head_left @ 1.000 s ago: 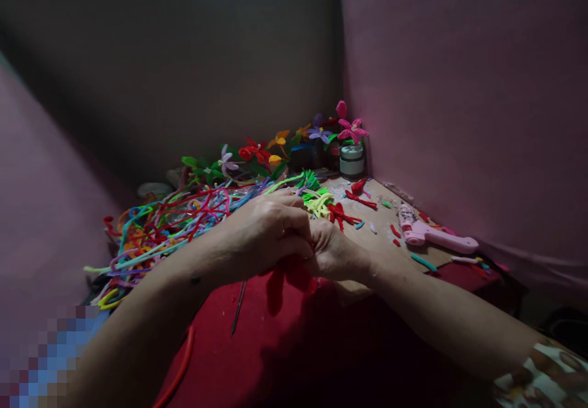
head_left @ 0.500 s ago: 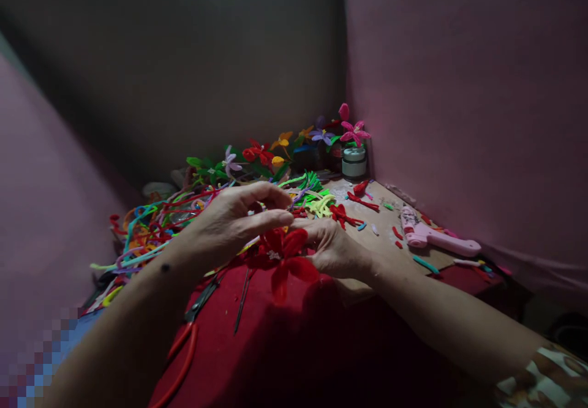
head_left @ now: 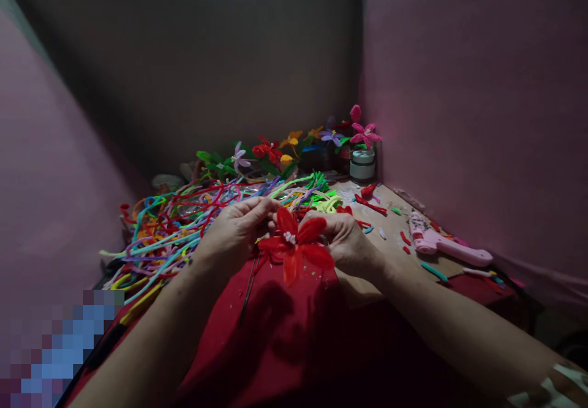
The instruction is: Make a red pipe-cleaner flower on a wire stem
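A red pipe-cleaner flower (head_left: 313, 229), with long petals and a pale pink centre, is held up in front of me, facing my eyes. My right hand (head_left: 351, 242) grips it from the right, fingers curled behind the petals. On the other side my left hand (head_left: 243, 227) is closed, thumb and fingers pinched together at the flower's upper left edge. Petals hide those fingertips, so what they pinch cannot be made out. Below the hands, a thin dark rod (head_left: 247, 291) lies on the red cloth (head_left: 275, 347).
Left, a tangled heap of coloured pipe cleaners (head_left: 156, 242) spreads out. Finished flowers line the back, with a pink flower (head_left: 365, 135) above a grey-white jar (head_left: 362, 166). A pink-handled tool (head_left: 452, 249) and red pieces (head_left: 371, 204) lie on the board (head_left: 390, 230) at right.
My left hand has come down and drawn in beside the flower, its fingers now pinched. The flower has turned more toward me and risen slightly. The red-handled cutting tool is no longer visible.
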The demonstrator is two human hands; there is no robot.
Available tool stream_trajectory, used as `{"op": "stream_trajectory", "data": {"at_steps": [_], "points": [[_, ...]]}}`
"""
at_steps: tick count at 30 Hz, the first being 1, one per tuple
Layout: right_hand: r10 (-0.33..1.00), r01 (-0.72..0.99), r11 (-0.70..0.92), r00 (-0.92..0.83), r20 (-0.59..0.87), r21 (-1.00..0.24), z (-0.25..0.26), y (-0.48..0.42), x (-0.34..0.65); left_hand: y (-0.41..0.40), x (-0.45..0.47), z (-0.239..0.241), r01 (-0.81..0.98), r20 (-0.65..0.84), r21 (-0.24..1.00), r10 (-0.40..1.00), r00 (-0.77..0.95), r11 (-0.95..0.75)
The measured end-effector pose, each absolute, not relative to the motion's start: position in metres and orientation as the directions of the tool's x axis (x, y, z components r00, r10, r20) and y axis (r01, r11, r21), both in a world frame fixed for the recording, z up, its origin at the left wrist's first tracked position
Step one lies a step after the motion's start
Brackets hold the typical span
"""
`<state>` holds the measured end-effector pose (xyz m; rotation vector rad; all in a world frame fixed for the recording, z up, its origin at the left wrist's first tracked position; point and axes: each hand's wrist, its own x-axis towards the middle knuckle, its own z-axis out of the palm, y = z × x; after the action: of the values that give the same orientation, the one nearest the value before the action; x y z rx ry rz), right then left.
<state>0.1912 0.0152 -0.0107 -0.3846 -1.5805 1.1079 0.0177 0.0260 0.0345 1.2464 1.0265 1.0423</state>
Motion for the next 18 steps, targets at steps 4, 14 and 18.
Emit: {"op": "stream_trajectory", "data": {"at_steps": [4,14,18], "points": [[0.910,-0.479,0.285,-0.137,0.391,-0.830,-0.011,0.021,0.187,0.018,0.021,0.019,0.017,0.061,0.998,0.986,0.156,-0.065],[0.979,-0.602,0.099,-0.084,0.187,-0.792,-0.009,0.022,0.183,0.006,0.071,-0.004,0.099,0.379,0.914,0.914,0.146,-0.394],[0.983,-0.568,0.098,-0.074,0.170,-0.817,-0.013,0.021,0.183,0.006,0.068,-0.006,0.194,0.368,0.896,0.913,0.176,-0.398]]}}
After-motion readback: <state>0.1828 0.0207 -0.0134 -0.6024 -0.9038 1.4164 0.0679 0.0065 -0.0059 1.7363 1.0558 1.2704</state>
